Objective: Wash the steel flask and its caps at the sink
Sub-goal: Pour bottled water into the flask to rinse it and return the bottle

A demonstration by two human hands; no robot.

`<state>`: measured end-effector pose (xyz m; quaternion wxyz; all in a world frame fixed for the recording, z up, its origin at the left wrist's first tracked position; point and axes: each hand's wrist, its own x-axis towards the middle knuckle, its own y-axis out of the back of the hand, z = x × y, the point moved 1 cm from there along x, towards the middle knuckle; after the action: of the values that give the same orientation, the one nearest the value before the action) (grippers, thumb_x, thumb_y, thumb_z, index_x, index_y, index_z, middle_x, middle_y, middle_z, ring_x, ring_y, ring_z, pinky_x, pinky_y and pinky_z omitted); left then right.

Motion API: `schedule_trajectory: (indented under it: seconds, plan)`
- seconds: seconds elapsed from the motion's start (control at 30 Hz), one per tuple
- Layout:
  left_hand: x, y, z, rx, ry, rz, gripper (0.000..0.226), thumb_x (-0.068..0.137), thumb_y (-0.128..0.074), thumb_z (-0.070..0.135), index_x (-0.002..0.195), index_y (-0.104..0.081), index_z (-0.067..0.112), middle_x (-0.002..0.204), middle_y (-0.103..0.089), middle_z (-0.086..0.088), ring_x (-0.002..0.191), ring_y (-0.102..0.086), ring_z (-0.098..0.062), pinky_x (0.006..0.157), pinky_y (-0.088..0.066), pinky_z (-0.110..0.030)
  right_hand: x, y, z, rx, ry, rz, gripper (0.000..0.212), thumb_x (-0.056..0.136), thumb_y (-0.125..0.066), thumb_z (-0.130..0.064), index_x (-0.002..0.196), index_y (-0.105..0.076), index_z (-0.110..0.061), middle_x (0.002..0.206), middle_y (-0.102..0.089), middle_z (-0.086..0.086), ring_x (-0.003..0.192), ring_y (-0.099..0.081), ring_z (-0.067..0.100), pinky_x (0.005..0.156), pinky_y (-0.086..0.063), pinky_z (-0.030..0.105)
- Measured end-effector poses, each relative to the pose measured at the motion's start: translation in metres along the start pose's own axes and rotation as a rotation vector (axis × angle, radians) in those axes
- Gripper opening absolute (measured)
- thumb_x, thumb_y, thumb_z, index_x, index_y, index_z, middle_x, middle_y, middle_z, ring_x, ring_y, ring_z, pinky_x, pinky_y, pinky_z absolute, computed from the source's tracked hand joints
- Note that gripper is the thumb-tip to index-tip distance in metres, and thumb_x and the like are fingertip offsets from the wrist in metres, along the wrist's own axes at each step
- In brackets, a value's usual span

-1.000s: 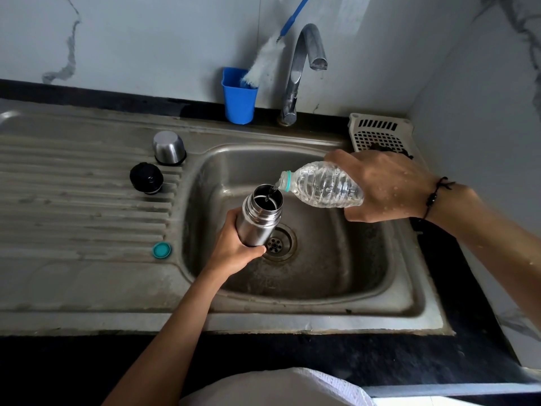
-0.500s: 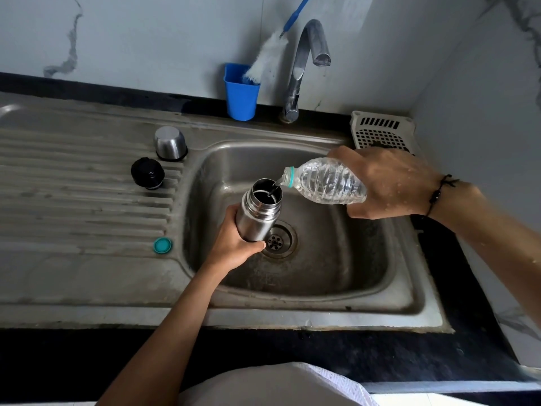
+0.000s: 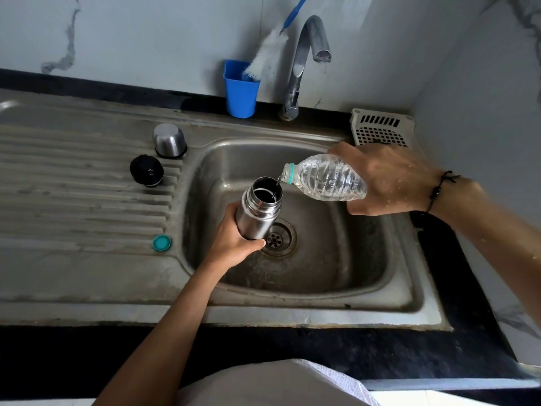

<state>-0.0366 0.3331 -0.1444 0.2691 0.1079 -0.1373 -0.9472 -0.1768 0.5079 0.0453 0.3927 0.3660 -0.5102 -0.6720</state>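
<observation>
Left hand (image 3: 232,240) grip wrapped round steel flask (image 3: 257,209), upright over sink (image 3: 336,300) drain; right hand (image 3: 386,180) clasps plastic bottle (image 3: 325,181), pouring continues unchanged; rinse-fill stage; caps (image 3: 169,140) on drainboard unwashed.

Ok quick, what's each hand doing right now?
Left hand: closed around the steel flask, holding it over the sink.
Right hand: closed around the plastic bottle, tipping water into the flask.

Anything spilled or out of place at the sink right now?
Nothing spilled. The right hand pours from the plastic bottle straight into the flask, gripped by the left hand over the basin.
</observation>
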Motion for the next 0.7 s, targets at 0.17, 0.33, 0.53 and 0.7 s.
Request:
schedule_trajectory:
  seconds: [0.17,0.33,0.53,0.7]
  plan:
    - [-0.0002,0.0005,0.0005,0.002,0.013,-0.006,0.07,0.062,-0.082,0.0,0.116,-0.042,0.022,0.099,-0.055,0.01,0.084,-0.053,0.003,0.064,-0.039,-0.006,-0.0002,0.0004,-0.0007,0.003,-0.006,-0.003,0.081,0.072,-0.071,-0.038,0.136,-0.027,-0.017,0.093,-0.057,0.009,0.076,-0.056,0.026,0.059,-0.047,0.03]
    - [0.0,0.0002,0.0005,-0.002,0.015,-0.002,0.07,0.062,-0.082,0.0,0.114,-0.041,0.023,0.102,-0.057,0.006,0.086,-0.054,-0.004,0.061,-0.039,-0.004,0.0005,0.0006,-0.0003,-0.002,0.003,-0.005,0.081,0.073,-0.071,-0.04,0.136,-0.027,-0.015,0.09,-0.057,0.009,0.075,-0.055,0.025,0.059,-0.046,0.029]
    - [0.0004,-0.0014,-0.0005,0.005,0.014,-0.001,0.07,0.061,-0.082,0.002,0.11,-0.039,0.028,0.104,-0.058,0.004,0.093,-0.056,-0.014,0.072,-0.043,-0.023,0.0007,-0.0017,-0.0006,-0.009,0.01,0.003,0.08,0.072,-0.071,-0.039,0.135,-0.028,-0.016,0.088,-0.055,0.006,0.073,-0.053,0.023,0.056,-0.044,0.028]
    - [0.0002,-0.0002,0.0001,0.002,0.018,-0.015,0.072,0.061,-0.082,0.001,0.111,-0.039,0.028,0.099,-0.056,0.011,0.089,-0.054,-0.008,0.065,-0.041,-0.008,-0.0002,-0.0038,-0.0005,0.004,0.015,0.006,0.081,0.072,-0.071,-0.039,0.136,-0.028,-0.015,0.093,-0.057,0.009,0.077,-0.055,0.024,0.061,-0.048,0.031]
